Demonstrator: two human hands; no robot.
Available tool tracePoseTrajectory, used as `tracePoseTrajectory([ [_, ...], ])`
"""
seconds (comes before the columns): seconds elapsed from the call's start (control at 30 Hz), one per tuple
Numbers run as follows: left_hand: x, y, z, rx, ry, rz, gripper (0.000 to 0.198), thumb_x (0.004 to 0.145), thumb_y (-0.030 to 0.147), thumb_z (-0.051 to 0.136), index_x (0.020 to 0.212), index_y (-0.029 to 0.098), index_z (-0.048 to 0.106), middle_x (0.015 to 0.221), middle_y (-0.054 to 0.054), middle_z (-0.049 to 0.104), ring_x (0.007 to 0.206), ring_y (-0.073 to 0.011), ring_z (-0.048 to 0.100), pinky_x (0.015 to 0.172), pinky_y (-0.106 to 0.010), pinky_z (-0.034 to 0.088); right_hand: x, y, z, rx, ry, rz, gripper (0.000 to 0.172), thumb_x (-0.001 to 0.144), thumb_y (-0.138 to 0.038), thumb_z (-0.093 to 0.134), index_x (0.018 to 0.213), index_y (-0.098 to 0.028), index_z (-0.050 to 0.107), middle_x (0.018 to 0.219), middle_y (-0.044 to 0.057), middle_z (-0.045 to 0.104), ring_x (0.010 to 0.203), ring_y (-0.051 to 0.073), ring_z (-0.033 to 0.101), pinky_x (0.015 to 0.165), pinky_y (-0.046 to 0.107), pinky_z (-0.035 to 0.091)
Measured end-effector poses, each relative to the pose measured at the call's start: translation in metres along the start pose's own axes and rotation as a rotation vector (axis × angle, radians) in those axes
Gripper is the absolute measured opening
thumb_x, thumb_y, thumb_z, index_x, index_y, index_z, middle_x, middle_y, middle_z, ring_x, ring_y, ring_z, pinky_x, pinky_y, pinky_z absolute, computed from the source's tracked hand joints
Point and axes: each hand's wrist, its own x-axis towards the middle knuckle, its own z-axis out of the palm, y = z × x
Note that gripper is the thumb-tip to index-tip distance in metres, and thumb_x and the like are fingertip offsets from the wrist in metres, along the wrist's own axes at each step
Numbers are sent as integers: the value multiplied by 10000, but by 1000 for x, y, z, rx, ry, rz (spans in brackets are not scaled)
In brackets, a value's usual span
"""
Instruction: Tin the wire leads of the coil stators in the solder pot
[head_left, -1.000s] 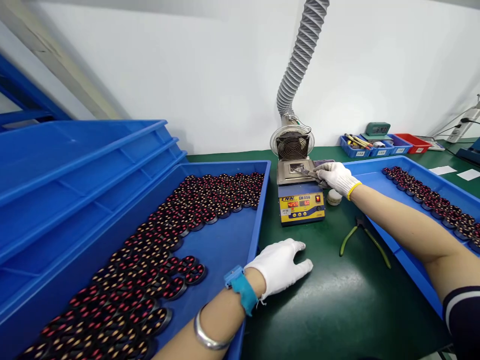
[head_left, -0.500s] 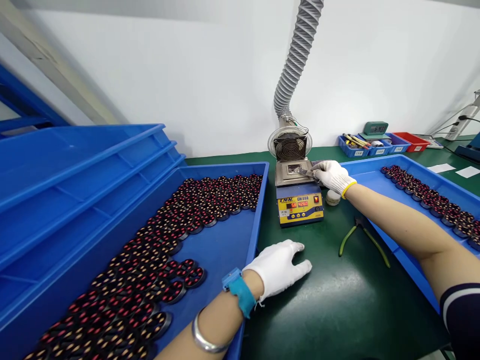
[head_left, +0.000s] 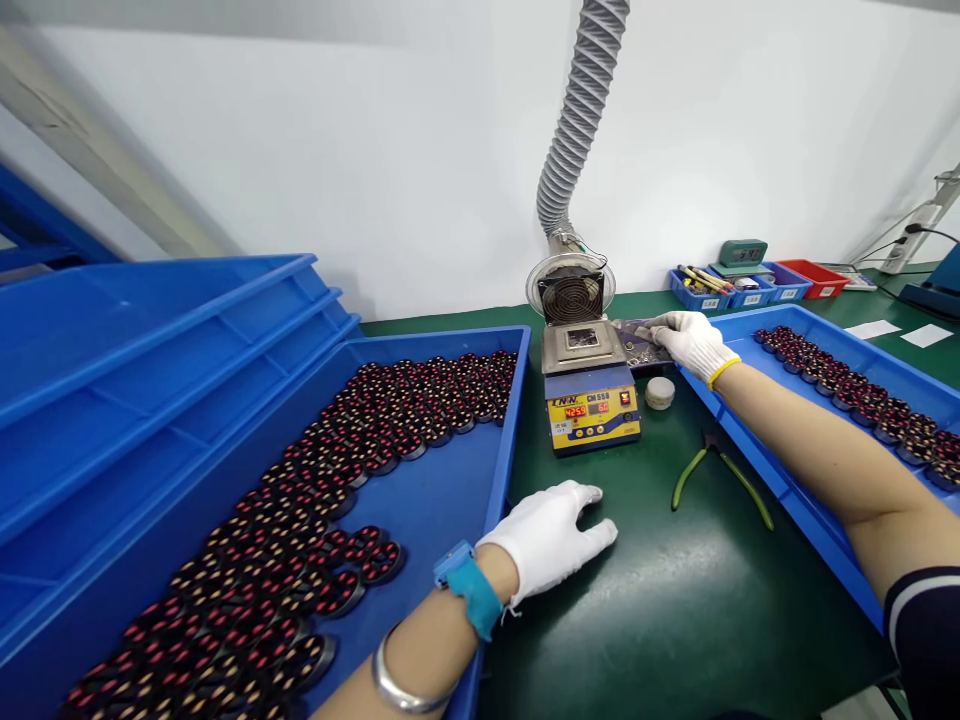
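My left hand [head_left: 551,535], in a white glove, rests palm down on the green mat with its fingers stretched out, beside the rim of the big blue tray [head_left: 517,420] full of dark round wound coils [head_left: 390,440]. A blue strap and a metal bangle sit on that wrist. My right hand [head_left: 694,342], also gloved, reaches to the right of the solder pot [head_left: 589,385] and pinches a thin metal tool [head_left: 637,330] over a dark plate there. A small round tin [head_left: 660,392] lies just below that hand.
A fan with a grey ribbed hose [head_left: 574,140] stands behind the pot. Green-handled cutters [head_left: 716,470] lie on the mat. A second blue tray [head_left: 795,480] with a row of coils is on the right. Stacked blue trays [head_left: 150,340] fill the left; small bins [head_left: 750,285] stand at the back.
My right hand has drawn the tool away from the solder pot's well to the plate on its right. The left hand has stayed put. The view has shifted slightly.
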Motion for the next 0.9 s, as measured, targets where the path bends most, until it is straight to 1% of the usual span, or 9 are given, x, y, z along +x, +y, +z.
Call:
tracePoseTrajectory([
  [0.13, 1, -1, 0, -11, 6, -1, 670, 804, 634, 438, 1296, 202, 585, 1281, -81, 628, 1117, -297, 615, 948, -376, 484, 8, 21, -11, -121, 46, 37, 373, 820, -479, 517, 1043, -241, 698, 1012, 25, 711, 951, 194, 649, 809, 285, 479],
  [0.23, 1, 0, -1, -15, 3, 1, 667, 807, 634, 433, 1287, 199, 593, 1267, -85, 636, 1108, -292, 622, 945, -366, 486, 9, 29, -9, -234, 35, 44, 348, 828, -433, 516, 1051, -235, 698, 1070, 65, 694, 1018, 245, 625, 852, 345, 471],
  [0.4, 0, 3, -4, -22, -8, -18, 665, 810, 614, 446, 1291, 177, 585, 1261, -88, 636, 1102, -276, 623, 959, -351, 480, 9, 23, 9, -374, -24, -20, 307, 857, -367, 487, 1071, -254, 676, 1099, 80, 680, 1034, 258, 616, 872, 375, 464],
  [0.53, 0, 3, -4, -32, -15, -33, 652, 813, 605, 451, 1294, 185, 581, 1254, -80, 640, 1103, -261, 624, 961, -335, 477, 8, 19, 26, -460, -72, -76, 269, 837, -262, 510, 1039, -202, 677, 1028, 132, 683, 981, 289, 633, 851, 418, 465],
  [0.6, 0, 3, -4, -32, -20, -33, 655, 815, 610, 449, 1300, 189, 575, 1260, -77, 637, 1112, -261, 620, 964, -334, 476, 7, 19, 29, -484, -66, -96, 265, 834, -222, 501, 1031, -187, 675, 1009, 145, 681, 968, 299, 636, 848, 434, 463],
  [0.7, 0, 4, -4, -22, -23, -35, 653, 819, 609, 447, 1304, 189, 571, 1260, -76, 638, 1119, -267, 616, 964, -338, 475, 4, 20, 24, -477, -6, -138, 320, 887, -266, 441, 1133, -207, 636, 1072, 127, 670, 996, 278, 626, 854, 394, 464],
  [0.8, 0, 4, -4, -15, -17, -32, 647, 824, 602, 442, 1300, 184, 574, 1257, -80, 639, 1111, -263, 620, 955, -329, 477, -7, 17, 12, -438, 65, -223, 416, 957, -324, 317, 1305, -234, 525, 1251, 77, 608, 1109, 214, 575, 910, 307, 439],
  [0.87, 0, 3, -4, -12, -12, -20, 645, 823, 603, 441, 1298, 187, 578, 1253, -78, 641, 1093, -261, 629, 941, -326, 484, -18, 13, 6, -418, 71, -297, 443, 969, -347, 293, 1350, -241, 491, 1301, 52, 581, 1139, 192, 551, 931, 273, 415],
  [0.9, 0, 2, -4, -11, -6, -11, 645, 822, 605, 442, 1297, 191, 580, 1251, -77, 642, 1082, -262, 634, 933, -329, 489, -25, 11, 4, -439, 53, -356, 450, 965, -362, 303, 1356, -242, 493, 1282, 54, 591, 1120, 201, 556, 918, 281, 415],
])
